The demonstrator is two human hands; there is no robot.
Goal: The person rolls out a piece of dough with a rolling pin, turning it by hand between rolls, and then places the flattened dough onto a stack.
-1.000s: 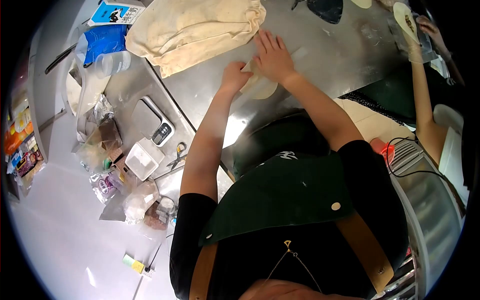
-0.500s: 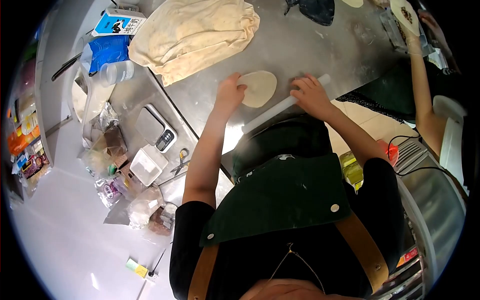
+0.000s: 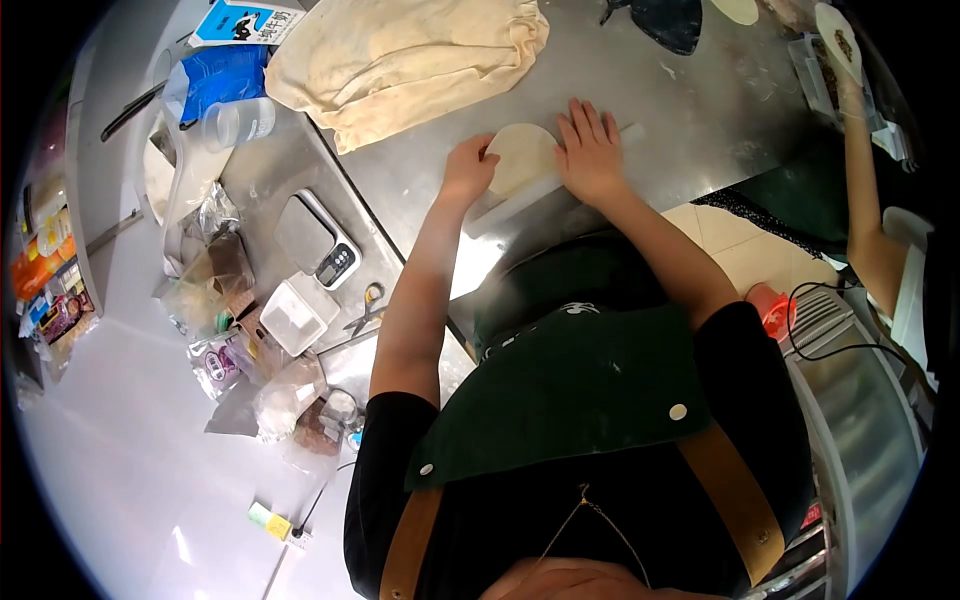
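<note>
A round, flat piece of dough (image 3: 522, 158) lies on the steel table. My left hand (image 3: 470, 168) pinches its left edge between thumb and fingers. Across the dough's lower edge runs a white rolling pin (image 3: 515, 207), slanting up to the right. My right hand (image 3: 592, 155) lies flat on the pin with fingers stretched and spread, its palm covering the pin's middle and perhaps some of the dough's right edge. The pin's far end shows beyond the fingers.
A cream cloth (image 3: 400, 70) covers something behind my left hand. Left of the table seam are a scale (image 3: 318, 240), scissors (image 3: 366, 308), a white tray (image 3: 297, 317) and a milk carton (image 3: 240, 22). At right, a co-worker's hand (image 3: 850, 98) holds filled dough beside a container.
My right hand has moved up and left with the rolling pin, its fingers now flattened over it. The pin has come onto the dough's lower edge. My left hand still holds the dough.
</note>
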